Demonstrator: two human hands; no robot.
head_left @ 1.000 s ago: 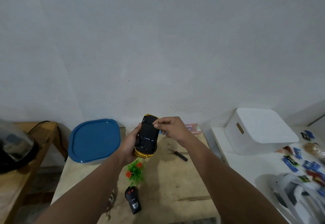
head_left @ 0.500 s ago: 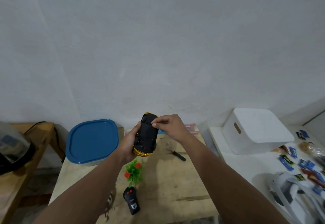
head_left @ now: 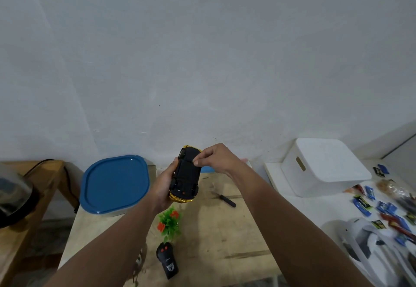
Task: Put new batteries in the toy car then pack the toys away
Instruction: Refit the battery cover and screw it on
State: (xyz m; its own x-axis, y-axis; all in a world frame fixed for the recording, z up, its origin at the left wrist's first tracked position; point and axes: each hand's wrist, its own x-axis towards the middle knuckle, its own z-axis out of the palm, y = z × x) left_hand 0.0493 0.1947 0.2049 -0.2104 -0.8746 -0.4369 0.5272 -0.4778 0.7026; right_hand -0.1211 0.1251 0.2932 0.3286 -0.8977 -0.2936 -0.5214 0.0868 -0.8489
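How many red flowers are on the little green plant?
2 that I can see: one red flower near the plant's top, another lower on its left. Leaves may hide more.

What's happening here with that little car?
A person holds a toy car upside down above a wooden table. The left hand grips its side, while the right hand pinches at the black underside, seemingly working at the battery cover. On the table lie a black remote, a small screwdriver, a little plastic plant and a container with a blue lid, its lid on. Nothing looks packed away yet.
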